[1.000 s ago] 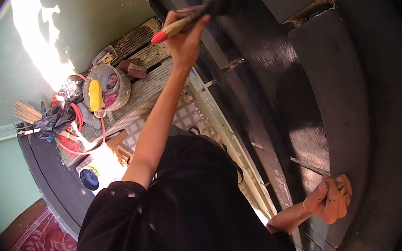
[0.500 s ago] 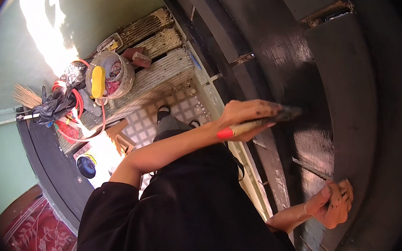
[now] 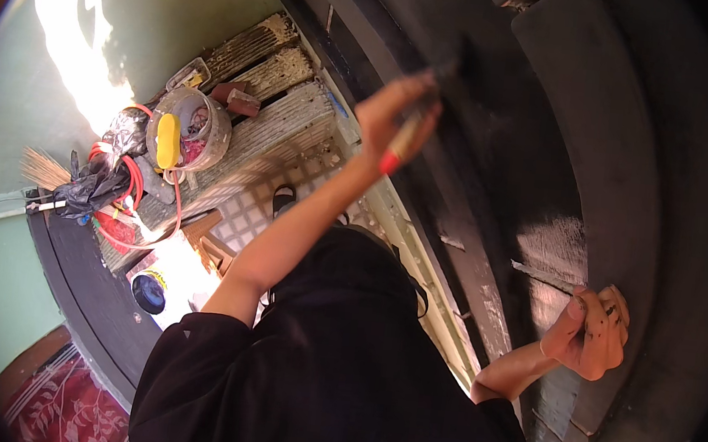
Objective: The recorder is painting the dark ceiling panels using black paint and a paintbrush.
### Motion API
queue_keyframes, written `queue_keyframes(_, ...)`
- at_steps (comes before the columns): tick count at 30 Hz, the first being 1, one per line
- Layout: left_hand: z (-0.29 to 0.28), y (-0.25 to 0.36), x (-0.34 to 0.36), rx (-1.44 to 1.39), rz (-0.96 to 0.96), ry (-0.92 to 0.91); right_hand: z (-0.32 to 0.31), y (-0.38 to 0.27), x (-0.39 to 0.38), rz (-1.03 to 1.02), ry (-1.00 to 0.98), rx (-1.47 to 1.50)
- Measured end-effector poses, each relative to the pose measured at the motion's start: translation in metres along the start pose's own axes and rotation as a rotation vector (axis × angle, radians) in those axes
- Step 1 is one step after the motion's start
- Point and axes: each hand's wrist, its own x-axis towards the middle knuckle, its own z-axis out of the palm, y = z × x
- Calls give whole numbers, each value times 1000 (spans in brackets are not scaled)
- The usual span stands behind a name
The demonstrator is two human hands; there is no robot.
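My left hand (image 3: pixel 394 118) is closed around a paintbrush (image 3: pixel 405 137) with a pale wooden handle and a red end. Blurred by motion, the dark bristles touch or nearly touch the upper part of a large wooden panel (image 3: pixel 500 116), coated mostly in black. Lower right, my right hand (image 3: pixel 589 333) is curled, with dark smudges on its fingers, against the panel's raised curved frame (image 3: pixel 621 196). Whatever it may hold is hidden. Between the hands, a bare greyish patch of wood (image 3: pixel 552 244) shows beside a thin strip (image 3: pixel 543 278).
To the left, a weathered plank bench (image 3: pixel 274 120) carries a dirty bucket (image 3: pixel 209 135) with a yellow object (image 3: pixel 168 142) on it, red hose (image 3: pixel 132 183), brick pieces (image 3: pixel 236 97) and black plastic bags (image 3: pixel 92 192). An open paint can (image 3: pixel 148 291) stands below. Tiled floor (image 3: pixel 244 210) shows near my feet.
My left hand has swept the brush up and to the left along the panel. More of the upper panel looks dark. My right hand has shifted slightly upward in view, still curled.
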Motion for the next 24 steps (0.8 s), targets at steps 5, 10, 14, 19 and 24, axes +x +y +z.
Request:
queue_keyframes(5, 3, 58, -54, -92, 77, -281, -2, 1, -1, -16, -2, 46)
queue_keyframes(10, -12, 65, -49, -439, -174, -470, -7, 1, -5, -28, -14, 44)
queue_keyframes(14, -26, 38, -5, -353, -372, -593, -5, 3, -2, -49, -14, 116)
queue_keyframes(19, -37, -3, 23, -220, -254, -532, -8, 5, -1, -72, -30, 134)
queue_keyframes(24, -35, -13, 30, -126, -362, 54, -5, 3, -1, -46, -6, 109)
